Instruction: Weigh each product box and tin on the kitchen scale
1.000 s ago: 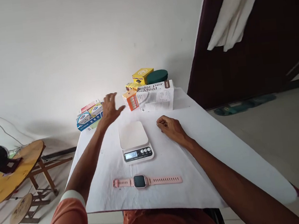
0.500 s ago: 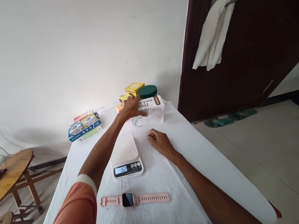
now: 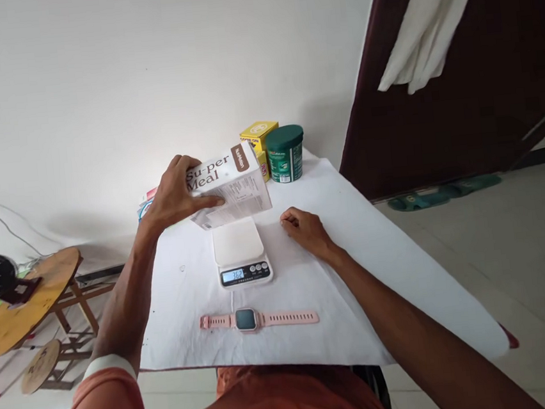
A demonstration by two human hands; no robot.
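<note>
My left hand point(image 3: 175, 191) grips a white box printed "Su-per Meal" point(image 3: 231, 199) from its left end, thumb on the near face and fingers over the top. The box is tilted and held above the table, behind the kitchen scale point(image 3: 238, 243). The white scale has a bare platform, and its lit display seems to read 362. To the right of the scale, my right hand point(image 3: 306, 230) rests on the table with its fingers curled in and nothing visible in them. A pink-strapped smartwatch point(image 3: 246, 320) lies flat in front of the scale.
A green tub with a lid point(image 3: 286, 155) and yellow boxes point(image 3: 259, 132) stand at the table's back by the wall. Small boxes point(image 3: 145, 200) are partly hidden behind my left hand. A wooden stool point(image 3: 42, 367) and a round table with a fan point(image 3: 61, 270) are at left.
My left hand has lifted the white box off the table and brought it left and nearer, towards the scale. The view has shifted; my right hand stays beside the scale.
</note>
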